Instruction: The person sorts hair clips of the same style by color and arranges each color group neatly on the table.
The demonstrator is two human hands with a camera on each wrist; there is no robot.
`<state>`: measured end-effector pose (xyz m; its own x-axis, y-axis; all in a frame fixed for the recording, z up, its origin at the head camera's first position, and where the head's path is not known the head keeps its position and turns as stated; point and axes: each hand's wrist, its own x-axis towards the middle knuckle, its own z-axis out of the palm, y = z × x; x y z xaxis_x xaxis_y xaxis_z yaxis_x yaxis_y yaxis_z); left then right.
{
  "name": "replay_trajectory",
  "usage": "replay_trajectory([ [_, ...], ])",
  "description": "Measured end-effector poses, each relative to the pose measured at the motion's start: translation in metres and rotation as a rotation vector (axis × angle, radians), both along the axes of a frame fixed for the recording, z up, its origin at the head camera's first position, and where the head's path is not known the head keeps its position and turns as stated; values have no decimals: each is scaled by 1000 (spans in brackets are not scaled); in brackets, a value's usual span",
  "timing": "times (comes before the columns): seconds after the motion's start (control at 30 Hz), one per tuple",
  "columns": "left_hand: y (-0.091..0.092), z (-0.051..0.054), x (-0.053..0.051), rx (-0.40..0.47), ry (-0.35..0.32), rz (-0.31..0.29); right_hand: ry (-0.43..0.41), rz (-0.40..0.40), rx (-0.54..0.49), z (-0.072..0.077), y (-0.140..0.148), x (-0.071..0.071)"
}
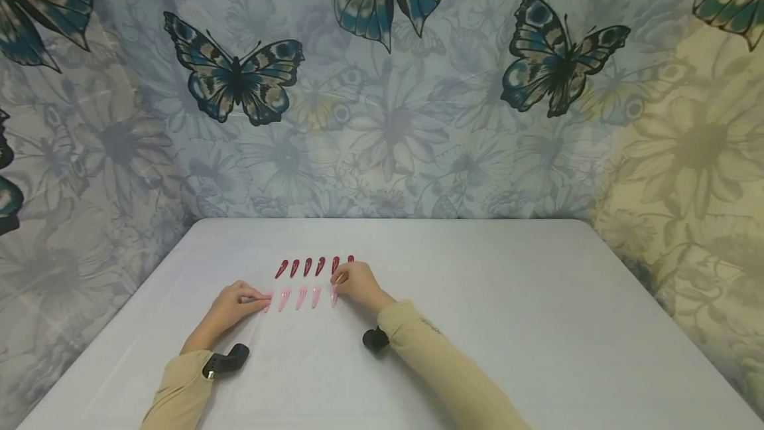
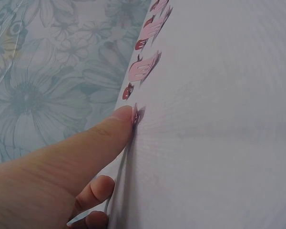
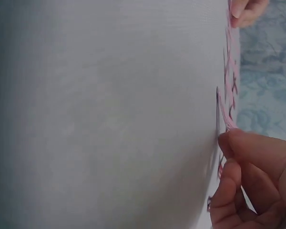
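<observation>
Several pink snap hair clips lie in a row on the white table. Beyond them is a row of several dark red snap hair clips, the rightmost partly hidden by the right hand. My right hand pinches the wide end of the rightmost pink hair clip between thumb and finger; its narrow end points toward me. At the row's left end, my left hand holds the leftmost pink hair clip at its thumb and fingertip, with the thumb covering much of it.
The white table extends widely to the right of the clips. A curtain with butterflies and flowers hangs behind it and along both sides. Each wrist wears a black camera, such as the left one.
</observation>
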<state>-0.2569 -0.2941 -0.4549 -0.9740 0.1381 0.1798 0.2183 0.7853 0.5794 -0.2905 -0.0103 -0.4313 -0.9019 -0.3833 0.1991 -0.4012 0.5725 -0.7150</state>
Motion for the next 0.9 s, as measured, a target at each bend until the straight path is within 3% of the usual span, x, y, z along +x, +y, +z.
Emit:
replay_trajectory([
  [0.17,1,1,1,1,-9,5,48,-11,84,-2,-5,-3],
  [0.37,1,1,1,14,-6,12,47,-14,135,-2,-8,-5],
  [0.73,2,2,0,6,-1,19,47,-9,132,2,-12,-6],
  [0.9,0,2,0,22,1,11,1,-23,36,15,-3,-2],
])
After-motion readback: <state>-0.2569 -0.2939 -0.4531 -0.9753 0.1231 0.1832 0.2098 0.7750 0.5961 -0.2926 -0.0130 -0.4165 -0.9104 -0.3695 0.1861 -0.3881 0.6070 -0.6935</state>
